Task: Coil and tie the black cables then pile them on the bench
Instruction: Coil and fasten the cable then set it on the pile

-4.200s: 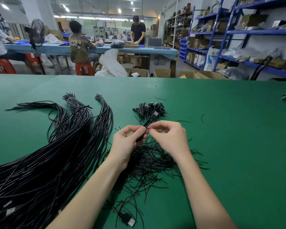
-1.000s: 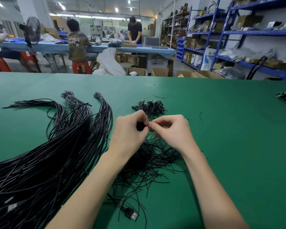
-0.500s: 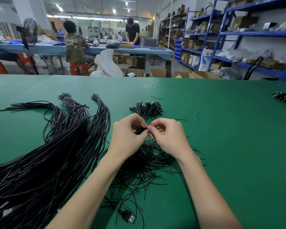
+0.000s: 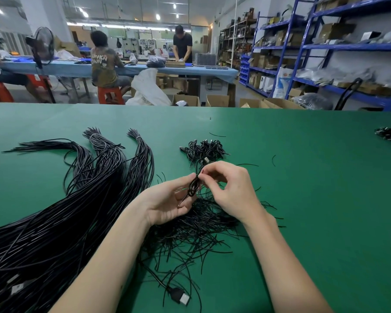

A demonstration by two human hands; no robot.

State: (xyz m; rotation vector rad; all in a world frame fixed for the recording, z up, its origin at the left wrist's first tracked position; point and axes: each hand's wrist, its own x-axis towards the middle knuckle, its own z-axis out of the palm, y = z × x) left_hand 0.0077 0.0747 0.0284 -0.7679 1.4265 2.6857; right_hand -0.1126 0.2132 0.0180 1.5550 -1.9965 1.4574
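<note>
Above the flat green felt-like bench [image 4: 303,199], the left hand [image 4: 167,204], palm up, pinches a small glossy black coiled cable [image 4: 193,187], its grip clamped on the loop. The right hand [image 4: 233,188] pinches the thin black tie strand [image 4: 200,170] at the coil's top. A tangled pile of finished coils [image 4: 204,151] lies just beyond; long smooth black cable bundles [image 4: 77,211] fan out left.

Both of your forearms are bare from the bottom edge of the view up to the wrists; no sleeve or cuff shows anywhere. Your left hand [image 4: 167,205] is ungloved, with no ring or watch visible on it. Your right hand [image 4: 231,190] is ungloved too, its wrist plain, with short, unpainted nails.
</note>
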